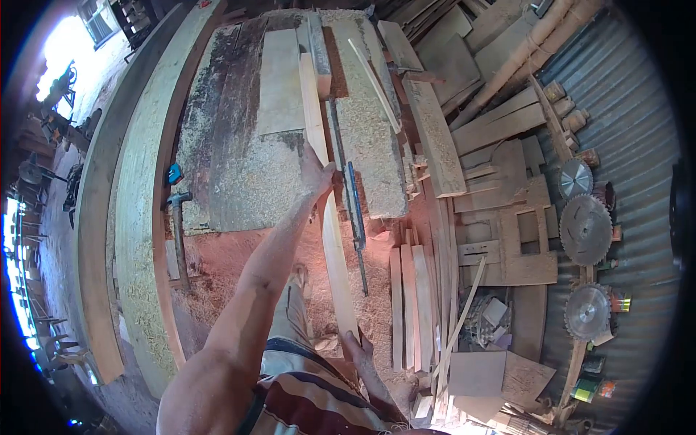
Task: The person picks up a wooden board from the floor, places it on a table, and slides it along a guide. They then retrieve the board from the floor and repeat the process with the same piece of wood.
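Note:
A long pale wooden strip (331, 232) runs from the sawdust-covered work table (246, 170) back toward my body. My left hand (317, 176) is closed around its middle at the table's near edge, thumb lying across the wood. Lower down, my right hand (359, 351) grips the near end of the strip beside my waist; some of its fingers are hidden. The strip's far end lies alongside a straight wooden guide block (319, 65). Just right of the strip, a thin blue metal bar (355, 203) juts past the table edge.
Long thick planks (138, 188) line the left side, with a hammer (178, 232) by them. Several cut strips (412, 304) stand to the right. Circular saw blades (584, 230) hang on the corrugated wall (638, 181). Another thin strip (375, 83) lies on the table.

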`<state>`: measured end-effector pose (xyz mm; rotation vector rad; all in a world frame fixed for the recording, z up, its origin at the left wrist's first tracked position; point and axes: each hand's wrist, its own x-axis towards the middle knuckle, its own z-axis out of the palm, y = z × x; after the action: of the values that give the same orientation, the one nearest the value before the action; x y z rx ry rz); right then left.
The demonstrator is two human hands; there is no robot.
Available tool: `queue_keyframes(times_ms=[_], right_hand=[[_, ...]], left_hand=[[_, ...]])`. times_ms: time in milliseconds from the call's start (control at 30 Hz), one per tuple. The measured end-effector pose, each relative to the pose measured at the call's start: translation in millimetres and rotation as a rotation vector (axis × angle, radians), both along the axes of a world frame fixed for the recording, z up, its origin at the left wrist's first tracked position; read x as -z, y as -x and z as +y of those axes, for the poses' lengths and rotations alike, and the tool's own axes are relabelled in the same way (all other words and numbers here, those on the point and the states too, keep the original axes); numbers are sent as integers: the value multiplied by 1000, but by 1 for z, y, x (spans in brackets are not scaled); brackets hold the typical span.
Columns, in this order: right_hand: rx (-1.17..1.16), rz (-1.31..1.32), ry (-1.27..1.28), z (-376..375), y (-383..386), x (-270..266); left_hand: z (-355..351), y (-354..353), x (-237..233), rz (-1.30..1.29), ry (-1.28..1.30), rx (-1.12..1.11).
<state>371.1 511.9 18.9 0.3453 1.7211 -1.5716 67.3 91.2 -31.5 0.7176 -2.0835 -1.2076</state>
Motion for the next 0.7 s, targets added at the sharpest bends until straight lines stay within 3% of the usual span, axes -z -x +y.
queue_keyframes(times_ms=[333, 600, 700], right_hand=[[-73, 39, -95, -28, 28, -5], [-42, 115, -107, -40, 40, 38], [-81, 104, -188, -47, 49, 37]], left_hand=[[-30, 20, -8, -35, -7, -1], [-50, 41, -12, -205, 25, -76], [-61, 50, -9, -151, 14, -51]])
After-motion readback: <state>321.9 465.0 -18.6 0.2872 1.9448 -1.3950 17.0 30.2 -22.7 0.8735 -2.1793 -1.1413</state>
